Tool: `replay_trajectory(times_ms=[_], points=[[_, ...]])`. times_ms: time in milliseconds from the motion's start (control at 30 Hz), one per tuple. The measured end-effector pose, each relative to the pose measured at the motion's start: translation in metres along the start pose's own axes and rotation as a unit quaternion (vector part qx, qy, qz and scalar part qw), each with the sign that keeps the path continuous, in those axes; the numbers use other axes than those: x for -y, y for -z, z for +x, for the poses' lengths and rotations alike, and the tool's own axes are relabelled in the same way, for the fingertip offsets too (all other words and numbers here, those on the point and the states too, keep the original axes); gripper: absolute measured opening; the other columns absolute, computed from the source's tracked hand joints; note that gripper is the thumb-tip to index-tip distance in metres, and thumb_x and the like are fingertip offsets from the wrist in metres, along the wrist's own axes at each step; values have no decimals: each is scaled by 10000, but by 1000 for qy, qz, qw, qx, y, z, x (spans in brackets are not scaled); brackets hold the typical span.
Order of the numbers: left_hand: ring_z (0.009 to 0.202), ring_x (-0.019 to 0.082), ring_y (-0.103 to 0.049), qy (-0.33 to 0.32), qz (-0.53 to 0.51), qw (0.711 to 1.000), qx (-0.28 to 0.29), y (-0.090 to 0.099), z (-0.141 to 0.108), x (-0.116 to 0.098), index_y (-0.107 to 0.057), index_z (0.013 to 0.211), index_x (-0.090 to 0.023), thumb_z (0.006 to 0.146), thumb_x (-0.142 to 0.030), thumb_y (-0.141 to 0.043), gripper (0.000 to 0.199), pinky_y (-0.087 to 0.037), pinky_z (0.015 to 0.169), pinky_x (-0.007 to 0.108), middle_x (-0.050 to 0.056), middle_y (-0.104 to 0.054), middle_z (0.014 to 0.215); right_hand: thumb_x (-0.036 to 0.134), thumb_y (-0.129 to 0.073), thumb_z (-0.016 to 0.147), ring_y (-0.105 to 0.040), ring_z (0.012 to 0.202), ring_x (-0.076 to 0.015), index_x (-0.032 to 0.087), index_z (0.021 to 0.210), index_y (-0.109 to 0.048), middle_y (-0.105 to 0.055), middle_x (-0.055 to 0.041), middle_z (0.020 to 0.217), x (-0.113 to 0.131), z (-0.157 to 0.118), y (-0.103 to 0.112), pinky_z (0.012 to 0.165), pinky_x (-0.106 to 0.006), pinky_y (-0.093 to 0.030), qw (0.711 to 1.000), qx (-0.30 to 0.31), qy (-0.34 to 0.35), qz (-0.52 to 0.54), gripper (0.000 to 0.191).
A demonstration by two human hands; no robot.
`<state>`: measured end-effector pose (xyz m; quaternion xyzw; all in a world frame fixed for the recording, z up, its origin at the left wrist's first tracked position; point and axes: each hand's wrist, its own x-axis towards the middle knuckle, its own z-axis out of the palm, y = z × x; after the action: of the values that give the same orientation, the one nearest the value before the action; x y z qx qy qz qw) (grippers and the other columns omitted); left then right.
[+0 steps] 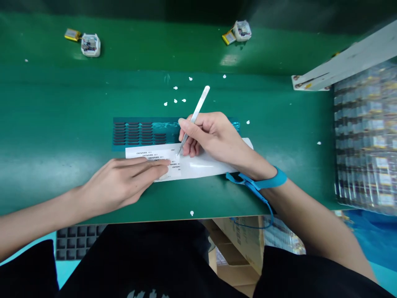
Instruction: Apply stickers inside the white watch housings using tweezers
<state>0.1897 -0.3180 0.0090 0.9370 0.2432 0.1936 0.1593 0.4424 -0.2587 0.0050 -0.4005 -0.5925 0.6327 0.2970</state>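
Black shirt [149,260], slim silvery tweezers [200,104]

LT: bright, fairly even mid-bench, fm above | top edge dim, near-blk | GLARE: pale patch at back of grn bench [62,107], sheen on wht strip [200,165], glints on clr trays [366,140] | blk shirt [133,256] v. dark, low detail | wide-angle stretch at edges, R side soft

The one view looks from the person's head, forward and steeply down onto the green surface [62,116], close enough that the white printed sheet [161,153] is partly legible near mid-frame, wide enough to catch the black shirt [155,256] along the bottom edge.
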Motion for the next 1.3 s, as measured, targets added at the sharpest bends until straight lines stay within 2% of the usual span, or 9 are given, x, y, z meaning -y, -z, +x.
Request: replay_trajectory(times_ms=[133,200,267,333,400,500,600,900,1300], points=[[1029,221,-806,13,-19,999,-40,3,0,-3,-733,1219,-173,1028,-91,-530,291,-675,894,306,71,-801,1216,677,-718,901,-653,498,-107,202,738,-687,-722,-3,605,6,-1,4,517,-223,-576,1000,-27,8,-12,503],[768,165,-801,85,-87,988,-91,9,3,-7,-768,1163,-200,1018,-141,-606,226,-643,676,220,47,-832,1092,650,-707,926,-692,549,-126,217,781,-704,-745,-5,654,14,-4,3,551,-245,-603,997,-69,36,-19,456],[497,91,-660,186,-190,955,-129,16,7,-10,-793,1102,-207,992,-184,-678,161,-496,446,179,27,-837,937,574,-702,967,-730,615,-151,246,845,-719,-783,-2,740,25,-10,-3,582,-277,-631,989,-120,87,-13,350],[417,67,-571,256,-300,910,-127,24,10,-12,-791,1087,-183,980,-184,-687,150,-403,371,171,12,-801,786,481,-686,1008,-757,677,-169,270,908,-730,-806,4,814,37,-16,-15,603,-300,-647,979,-151,134,1,238],[463,91,-627,278,-406,865,-98,30,12,-12,-765,1111,-154,975,-152,-663,170,-461,407,159,1,-755,690,433,-662,1032,-768,688,-170,259,923,-731,-803,2,813,47,-20,-30,594,-293,-644,977,-143,155,12,216],[634,148,-746,273,-519,807,-68,31,13,-11,-716,1112,-135,939,-92,-664,186,-606,548,192,29,-771,778,472,-656,1024,-750,612,-148,219,870,-705,-775,4,740,52,-19,-52,554,-255,-622,986,-98,133,18,300],[762,176,-783,267,-559,782,-73,26,12,-13,-688,1050,-125,899,-54,-683,168,-647,618,209,52,-759,894,535,-671,994,-714,543,-127,211,838,-678,-756,12,691,50,-15,-63,528,-233,-601,993,-68,94,23,359],[740,131,-750,271,-547,784,-115,21,15,-19,-664,928,-137,864,-64,-682,98,-649,693,184,19,-725,854,544,-686,985,-643,466,-90,211,808,-647,-723,25,665,42,-13,-66,442,-205,-513,994,-68,84,-2,379],[733,117,-712,268,-514,808,-102,18,15,-17,-659,900,-158,870,-101,-670,66,-620,697,172,-4,-707,829,556,-671,991,-613,450,-81,201,816,-660,-723,27,641,41,-9,-64,437,-202,-511,996,-50,65,-26,396]])
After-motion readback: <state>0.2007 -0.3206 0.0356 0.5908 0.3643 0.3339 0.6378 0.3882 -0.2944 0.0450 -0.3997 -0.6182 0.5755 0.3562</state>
